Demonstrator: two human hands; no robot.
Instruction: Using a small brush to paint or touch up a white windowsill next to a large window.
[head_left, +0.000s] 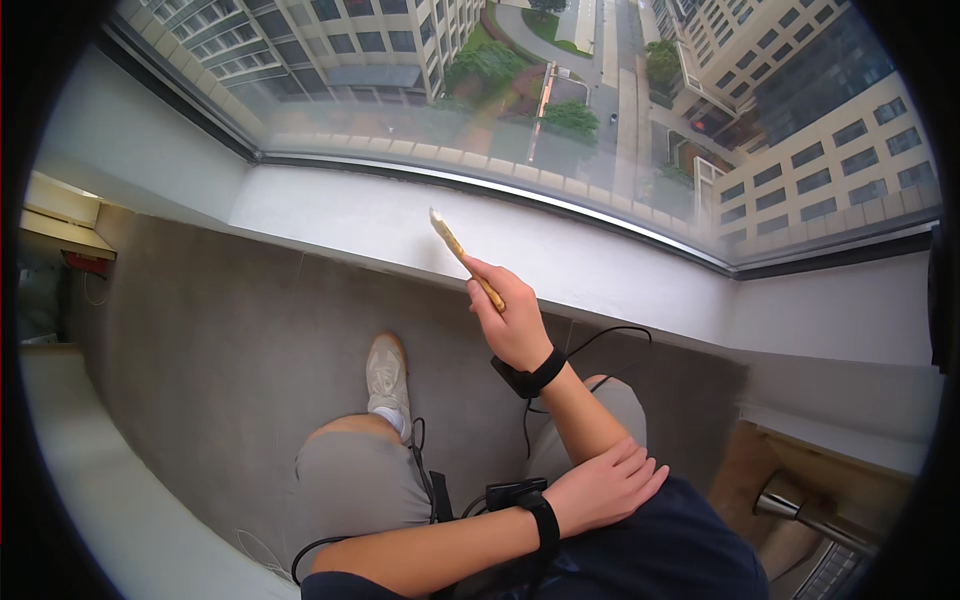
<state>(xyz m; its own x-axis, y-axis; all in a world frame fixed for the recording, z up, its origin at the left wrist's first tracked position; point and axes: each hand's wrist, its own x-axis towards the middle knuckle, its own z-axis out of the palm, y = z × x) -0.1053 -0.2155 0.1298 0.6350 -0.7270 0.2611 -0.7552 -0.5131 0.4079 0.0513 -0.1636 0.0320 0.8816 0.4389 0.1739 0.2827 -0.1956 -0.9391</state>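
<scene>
My right hand [508, 312] is closed round a slim brush [446, 233] with a yellowish wooden handle and a whitish tip. The brush points up and left, over the white window sill [330, 215]. From this angle I cannot tell whether its tip touches the sill. My left arm crosses in front of my body. Its hand [605, 487] lies flat on my right forearm near the elbow, fingers stretched out, holding nothing. Both wrists wear black bands with small dark devices.
Beyond the sill a large window pane [400, 125] looks down on a street and tall buildings. Black cables [610, 332] hang about my wrists and lap. Below lies a grey floor [230, 330] with my light shoe [386, 375]. A metal fitting [780, 500] is at lower right.
</scene>
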